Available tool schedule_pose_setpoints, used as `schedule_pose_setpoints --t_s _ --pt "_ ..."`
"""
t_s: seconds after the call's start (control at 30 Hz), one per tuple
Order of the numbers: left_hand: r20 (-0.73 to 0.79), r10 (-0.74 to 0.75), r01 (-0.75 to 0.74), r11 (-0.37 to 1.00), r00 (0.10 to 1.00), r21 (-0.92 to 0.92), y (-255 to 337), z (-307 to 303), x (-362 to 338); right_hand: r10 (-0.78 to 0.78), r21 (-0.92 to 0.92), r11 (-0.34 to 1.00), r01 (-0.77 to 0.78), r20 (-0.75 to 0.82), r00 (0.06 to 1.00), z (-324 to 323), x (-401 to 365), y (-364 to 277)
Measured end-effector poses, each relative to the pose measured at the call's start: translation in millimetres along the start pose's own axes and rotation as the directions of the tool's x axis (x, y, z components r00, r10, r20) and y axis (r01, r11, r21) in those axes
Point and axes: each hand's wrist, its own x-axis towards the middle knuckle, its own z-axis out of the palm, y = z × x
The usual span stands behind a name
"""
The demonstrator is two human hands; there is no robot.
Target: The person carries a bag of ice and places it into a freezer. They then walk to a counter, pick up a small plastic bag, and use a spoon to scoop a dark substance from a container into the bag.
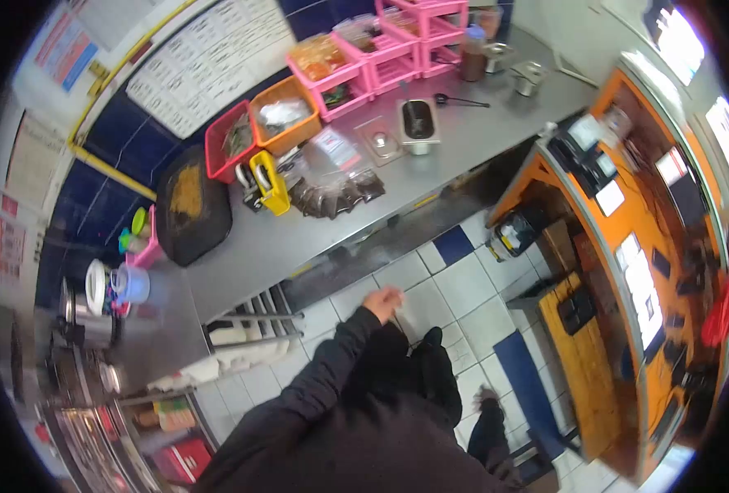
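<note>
My left hand (383, 304) hangs over the tiled floor in front of the steel counter, loosely bent, with nothing visible in it. Lower down, on the right of my body, my right hand (487, 398) is small and somewhat blurred; its fingers look apart and nothing shows in them. Neither hand touches the counter (315, 238). On that counter, nearest my left hand, lie several bags of dark sauce (337, 194). Beside them are a yellow holder (271, 185) and a steel pan with dark contents (418, 122).
A black tray (193, 222), a red bin (231, 141), an orange bin (285, 115) and pink racks (393, 62) line the wall. A black ladle (463, 100) lies near the pan. To the right stand an orange desk unit (619, 148) and a wooden bench (582, 353).
</note>
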Motion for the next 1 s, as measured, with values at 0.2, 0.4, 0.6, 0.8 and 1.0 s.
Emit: schedule_pose_setpoints --t_s 0.2,0.4,0.6,0.8,1.0 --pt "-0.418 0.333 -0.271 0.941 0.845 0.203 66.8 -122.8 134.6 -0.800 -0.193 0.522 0.831 -0.449 0.398 -53.0 -106.9 -323.8" --pt "-0.446 0.421 -0.156 0.841 0.790 0.518 137.4 -196.2 267.6 -0.824 -0.030 0.425 0.905 -0.428 0.373 44.7 -221.1 -393.7" --pt "-0.181 0.327 -0.077 0.641 0.927 0.764 103.9 -224.1 322.0 -0.583 -0.241 0.813 0.531 -0.351 0.733 103.3 -191.2 -325.0" --pt "-0.224 0.326 -0.154 0.815 0.918 0.558 107.8 -232.9 320.2 -0.561 -0.274 0.827 0.491 -0.340 0.755 185.2 -236.5 -386.8" --pt "-0.377 0.298 -0.067 0.853 0.877 0.518 123.1 -234.2 316.5 -0.714 -0.612 0.499 0.614 0.111 0.691 221.3 -271.5 -508.9"
